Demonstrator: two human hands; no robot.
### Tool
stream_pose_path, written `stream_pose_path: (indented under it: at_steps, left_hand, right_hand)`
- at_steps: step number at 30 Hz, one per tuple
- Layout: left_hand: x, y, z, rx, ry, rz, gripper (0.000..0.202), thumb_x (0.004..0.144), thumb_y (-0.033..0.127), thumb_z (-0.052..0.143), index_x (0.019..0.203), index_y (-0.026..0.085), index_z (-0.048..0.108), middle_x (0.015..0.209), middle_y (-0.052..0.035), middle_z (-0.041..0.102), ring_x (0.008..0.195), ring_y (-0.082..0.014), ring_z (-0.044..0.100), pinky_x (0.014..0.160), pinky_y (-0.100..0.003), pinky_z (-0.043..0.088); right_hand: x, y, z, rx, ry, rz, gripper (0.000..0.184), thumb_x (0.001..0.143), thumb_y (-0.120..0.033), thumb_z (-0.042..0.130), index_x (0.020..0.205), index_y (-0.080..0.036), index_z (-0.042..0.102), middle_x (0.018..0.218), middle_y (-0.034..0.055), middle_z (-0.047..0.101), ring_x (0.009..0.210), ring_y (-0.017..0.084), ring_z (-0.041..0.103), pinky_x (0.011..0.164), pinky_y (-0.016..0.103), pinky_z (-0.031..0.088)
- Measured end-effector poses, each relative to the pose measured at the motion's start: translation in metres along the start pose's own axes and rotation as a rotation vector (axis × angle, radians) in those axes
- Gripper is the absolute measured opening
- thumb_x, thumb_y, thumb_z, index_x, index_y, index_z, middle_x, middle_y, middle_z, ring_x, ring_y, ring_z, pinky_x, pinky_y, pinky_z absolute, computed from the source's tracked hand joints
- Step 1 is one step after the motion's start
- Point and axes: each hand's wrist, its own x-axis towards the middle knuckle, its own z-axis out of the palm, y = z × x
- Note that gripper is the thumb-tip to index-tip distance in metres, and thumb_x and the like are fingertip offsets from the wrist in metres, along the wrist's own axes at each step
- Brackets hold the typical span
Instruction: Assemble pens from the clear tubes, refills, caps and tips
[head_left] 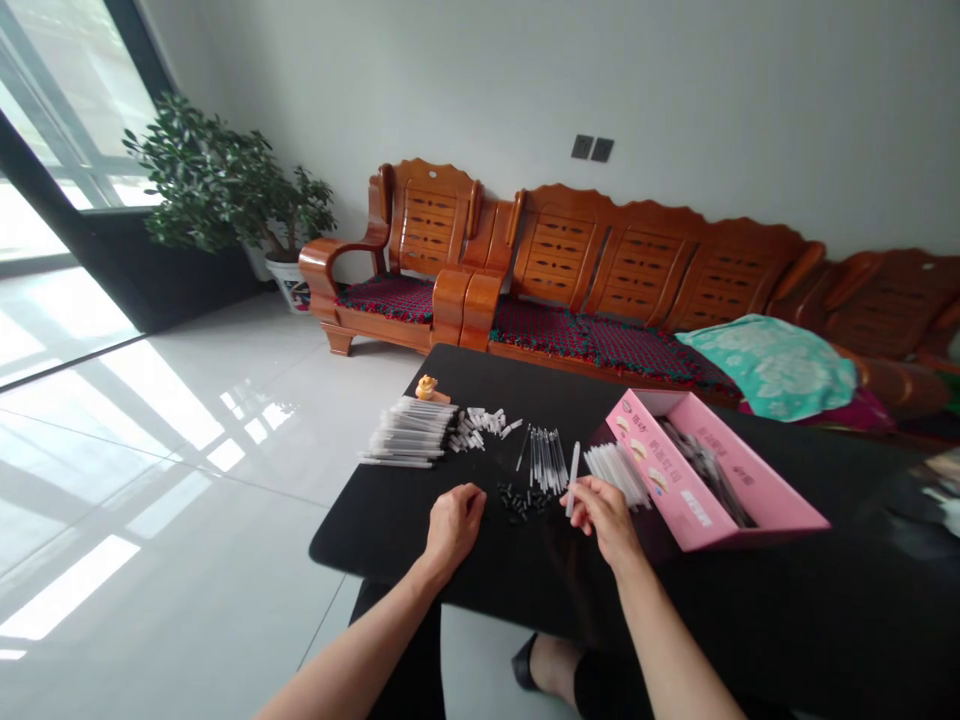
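Note:
Between the thumb and fingers of my right hand [600, 512] stands a white translucent pen barrel [574, 468], almost upright above the black table. More white pen barrels [616, 474] lie just beyond that hand, beside the pink box. My left hand [454, 522] rests near the table's front edge with its fingers curled closed; whatever they may hold is hidden. Small black plugs [523, 503] are scattered between my hands. Behind them lies a row of thin pen refills [548, 460]. White pen caps [484, 428] form a loose heap, and a stack of white pens [409, 432] lies to the left.
The pink cardboard box [667, 478] on the black table [375, 535] holds dark items. A small yellow figurine [427, 388] sits at the far left edge. Beyond are a wooden sofa [570, 245], a turquoise cloth [772, 365] and a potted plant [217, 185].

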Motion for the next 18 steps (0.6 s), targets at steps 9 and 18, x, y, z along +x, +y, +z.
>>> stream_pose_path:
  at_steps: [9,18]
  left_hand:
    - [0.002,-0.002,-0.004,-0.128,-0.027,-0.034,0.027,0.090,0.031,0.048,0.078,0.019,0.069,0.065,-0.0015,0.063,0.057,-0.0127,0.052,0.056,-0.024,0.032]
    - [0.093,0.032,0.031,-0.068,-0.146,0.104,0.017,0.077,0.019,0.064,0.093,0.018,0.071,0.082,-0.0039,0.068,0.073,-0.0154,0.060,0.069,-0.025,0.042]
  right_hand:
    - [0.024,-0.005,0.006,0.140,0.028,0.010,0.034,0.063,-0.030,0.074,0.088,-0.011,0.061,0.065,0.0057,0.071,0.041,0.011,0.057,0.032,0.017,0.036]
    - [0.084,0.004,0.016,0.317,0.131,-0.087,0.028,0.066,-0.035,0.075,0.078,-0.015,0.059,0.071,0.0074,0.073,0.051,0.017,0.067,0.042,0.024,0.050]
